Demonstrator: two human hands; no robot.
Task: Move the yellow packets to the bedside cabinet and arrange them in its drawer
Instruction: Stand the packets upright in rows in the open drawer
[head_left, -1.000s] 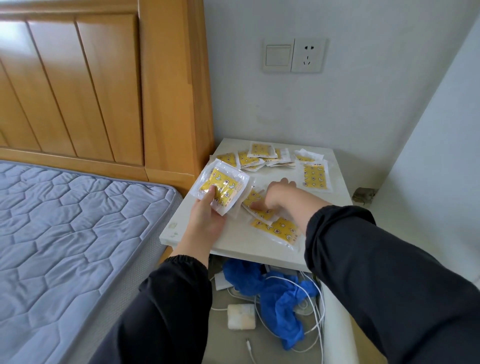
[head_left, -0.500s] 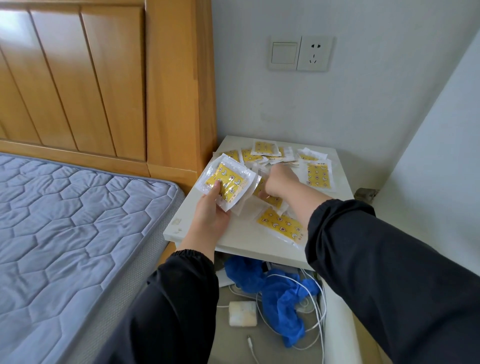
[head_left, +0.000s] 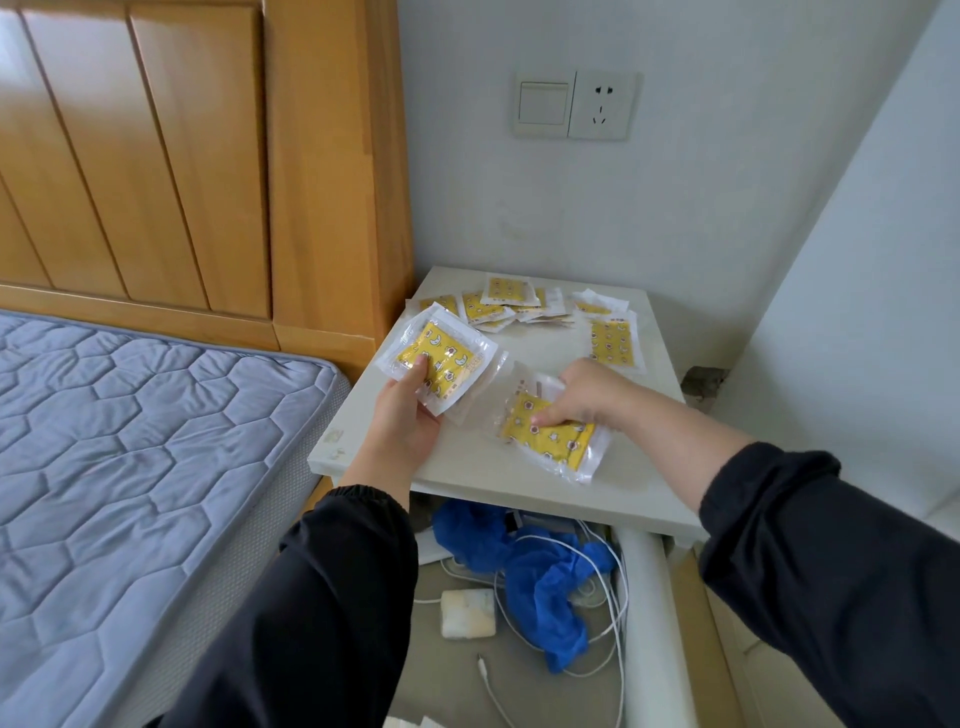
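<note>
Yellow packets in clear wrappers lie on the white bedside cabinet top (head_left: 467, 462). My left hand (head_left: 402, 415) grips a small stack of yellow packets (head_left: 439, 358) above the cabinet's left side. My right hand (head_left: 582, 395) has its fingers curled on two overlapping yellow packets (head_left: 550, 441) near the front edge. Several more packets (head_left: 506, 304) lie scattered at the back, and one packet (head_left: 613, 340) lies alone at the right. The drawer (head_left: 524, 597) under the top stands pulled open.
The open drawer holds a blue cloth (head_left: 540, 571), white cables (head_left: 602, 597) and a white charger block (head_left: 467, 613). A wooden headboard (head_left: 208, 166) and a grey mattress (head_left: 130, 467) are at the left. A wall switch and socket (head_left: 574, 104) are above.
My right hand has pulled back from the middle of the top towards the front edge, bringing a packet onto the one lying there. My left hand still holds its stack.
</note>
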